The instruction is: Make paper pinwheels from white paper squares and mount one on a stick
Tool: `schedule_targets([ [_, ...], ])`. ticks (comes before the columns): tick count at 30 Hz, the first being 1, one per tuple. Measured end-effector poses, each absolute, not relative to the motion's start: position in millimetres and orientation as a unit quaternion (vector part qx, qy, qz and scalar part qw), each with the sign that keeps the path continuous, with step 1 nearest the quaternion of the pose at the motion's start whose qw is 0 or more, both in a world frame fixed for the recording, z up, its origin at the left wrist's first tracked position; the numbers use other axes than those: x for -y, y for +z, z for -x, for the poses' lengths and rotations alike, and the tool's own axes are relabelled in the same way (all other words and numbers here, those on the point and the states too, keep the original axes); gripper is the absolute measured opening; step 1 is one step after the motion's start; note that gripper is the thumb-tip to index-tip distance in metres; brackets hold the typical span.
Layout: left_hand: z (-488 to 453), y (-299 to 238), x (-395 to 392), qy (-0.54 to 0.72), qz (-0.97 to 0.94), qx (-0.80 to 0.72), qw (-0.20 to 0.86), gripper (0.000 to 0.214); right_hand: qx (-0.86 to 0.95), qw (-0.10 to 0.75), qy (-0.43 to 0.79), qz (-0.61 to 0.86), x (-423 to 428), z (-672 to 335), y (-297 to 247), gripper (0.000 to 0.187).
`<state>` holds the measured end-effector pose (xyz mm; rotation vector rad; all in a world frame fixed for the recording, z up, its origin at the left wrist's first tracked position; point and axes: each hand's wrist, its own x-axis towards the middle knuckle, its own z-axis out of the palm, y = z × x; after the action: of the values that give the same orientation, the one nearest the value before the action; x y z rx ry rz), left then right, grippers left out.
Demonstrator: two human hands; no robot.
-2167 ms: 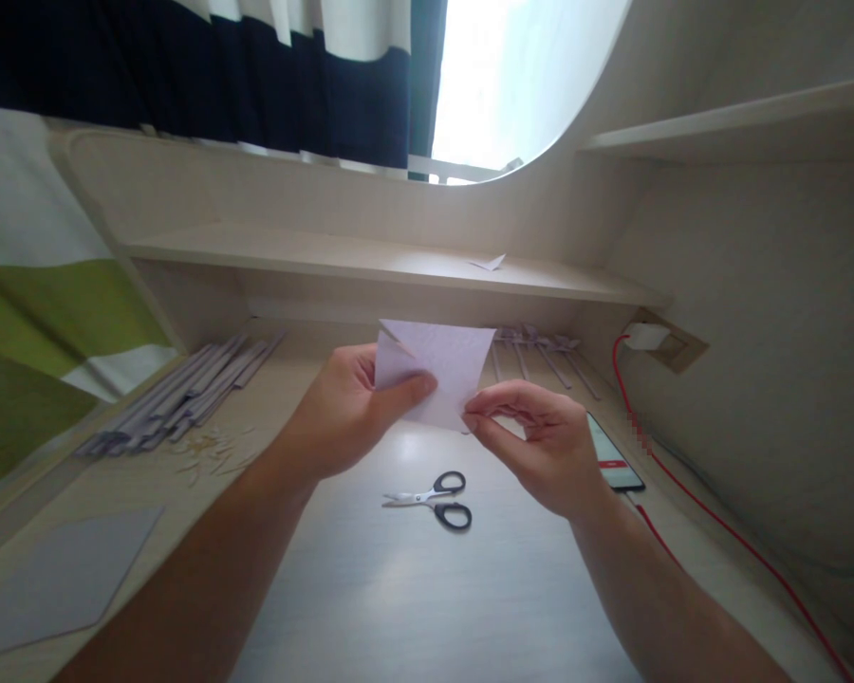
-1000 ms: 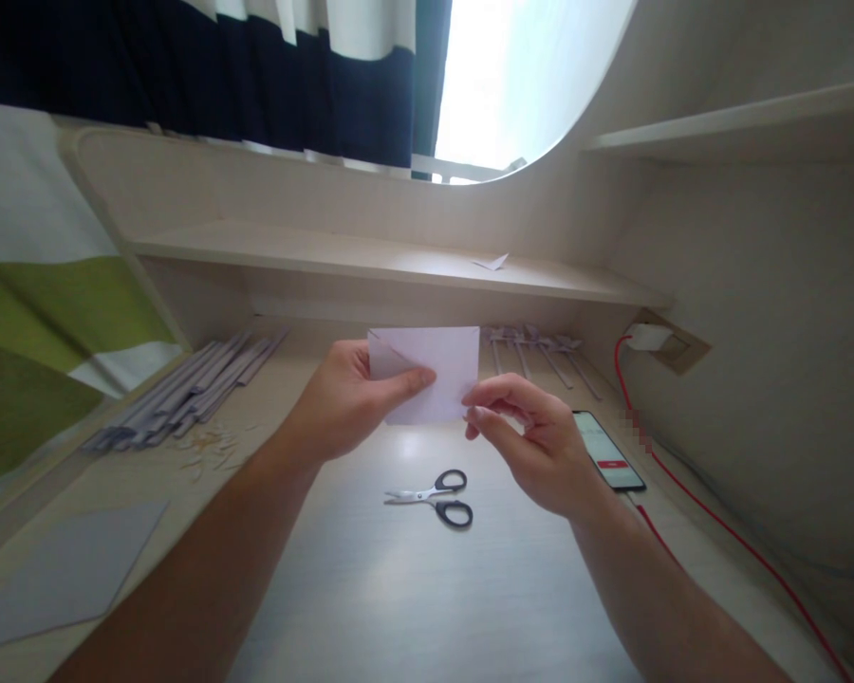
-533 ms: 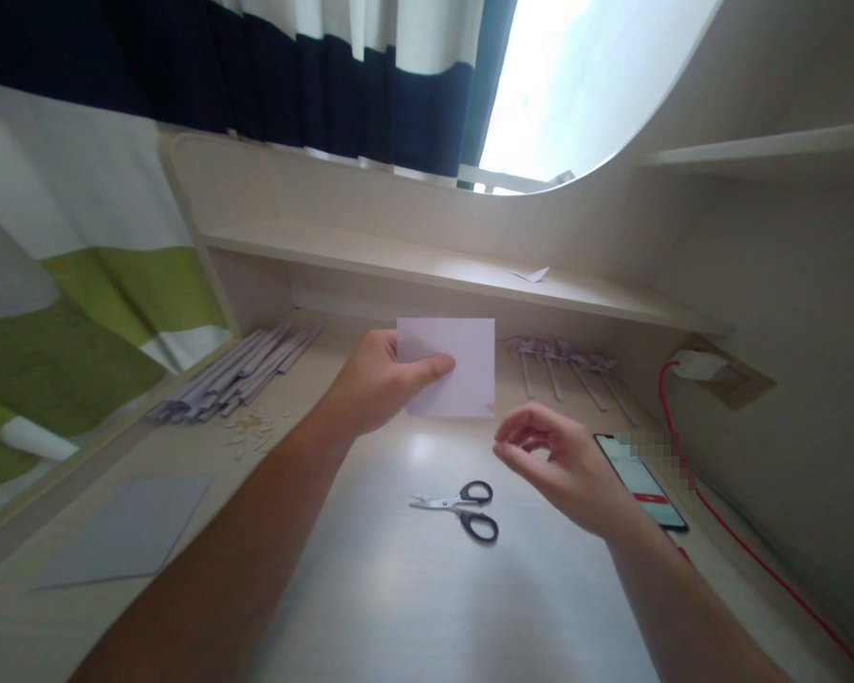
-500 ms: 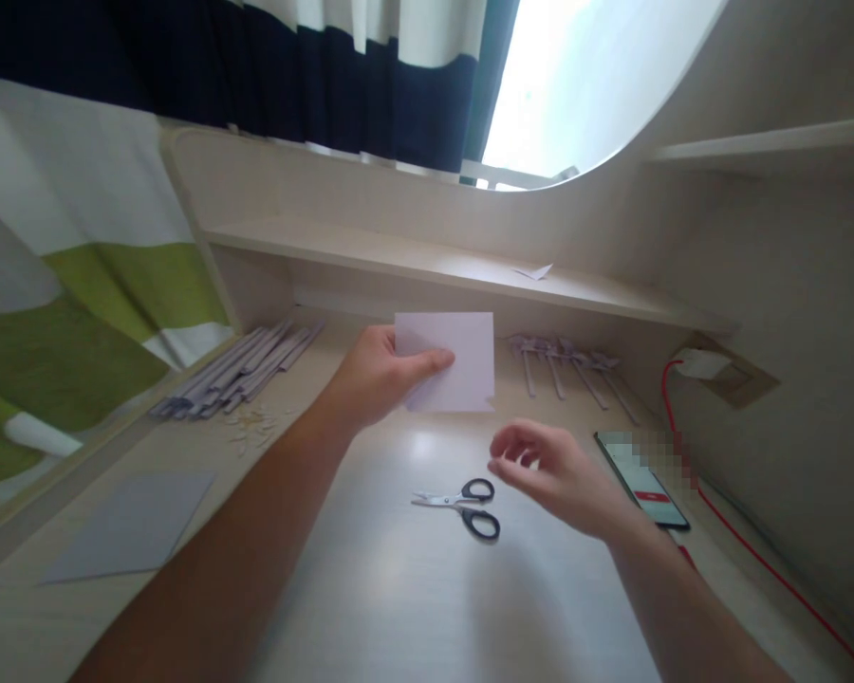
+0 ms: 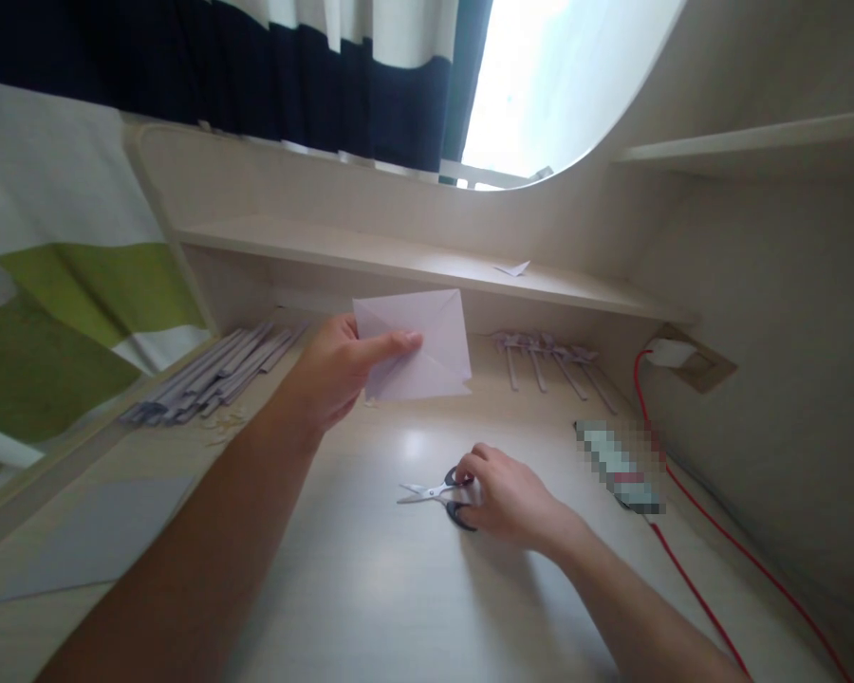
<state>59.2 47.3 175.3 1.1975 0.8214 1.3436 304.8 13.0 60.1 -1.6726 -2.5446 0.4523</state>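
Note:
Held up above the desk is a square of pale paper (image 5: pixel 437 346) with diagonal crease lines and a small nick at its lower right corner. My left hand (image 5: pixel 348 365) grips its left side, thumb across the front, other fingers behind. Below and to the right, my right hand (image 5: pixel 509 489) has its fingers curled at the black handle loops of a pair of scissors (image 5: pixel 427 493). The blades are slightly parted and point left, low over or on the desk. The exact finger placement in the loops is partly hidden.
Rolled paper sticks (image 5: pixel 217 375) lie in a pile at the back left, near small pale bits (image 5: pixel 224 427). A paper sheet (image 5: pixel 100 531) is at left. Paper pinwheels (image 5: pixel 545 351) stand back right. A phone (image 5: pixel 619 470) and red cable (image 5: pixel 704 602) lie at right; a paper scrap (image 5: pixel 513 269) is on the shelf.
My right hand has come down and left onto the scissors' handles and closed there. The paper in my left hand has tilted, and its creases now show. The view has shifted slightly right.

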Motion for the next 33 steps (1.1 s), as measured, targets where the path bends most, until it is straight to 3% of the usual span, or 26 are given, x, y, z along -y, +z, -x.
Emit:
schedule_targets([
  [2,-59.4,176.8,-43.8,0.566,-0.509,-0.344,0.549,0.028,0.824,0.010,0.147,0.547,-15.7,-305.5,62.0,0.040],
  [6,-58.6,178.7,-39.7,0.557,-0.514,-0.344,0.554,0.028,0.831,-0.065,0.149,0.532,-18.7,-302.8,67.2,0.014],
  [13,-57.9,182.7,-36.5,0.555,-0.480,-0.324,0.598,0.031,0.828,-0.058,0.143,0.539,-9.9,-313.3,70.5,0.016],
  [18,-60.5,187.4,-34.7,0.559,-0.470,-0.331,0.598,0.030,0.745,0.001,0.301,0.595,-16.5,-338.2,57.5,0.011],
  [21,-60.9,190.0,-34.6,0.566,-0.470,-0.328,0.593,0.025,0.715,0.039,0.354,0.602,-24.3,-347.6,67.0,0.021],
  [25,-59.3,192.4,-35.2,0.581,-0.467,-0.329,0.580,0.021,0.666,0.259,0.487,0.502,-28.3,-349.6,113.4,0.030],
  [28,-56.1,193.3,-34.7,0.602,-0.468,-0.314,0.566,0.019,0.687,0.325,0.464,0.455,-23.0,-346.1,149.7,0.028],
  [33,-49.5,195.4,-29.5,0.611,-0.477,-0.307,0.552,0.018,0.743,0.342,0.378,0.435,-10.4,-338.2,167.0,0.029],
])
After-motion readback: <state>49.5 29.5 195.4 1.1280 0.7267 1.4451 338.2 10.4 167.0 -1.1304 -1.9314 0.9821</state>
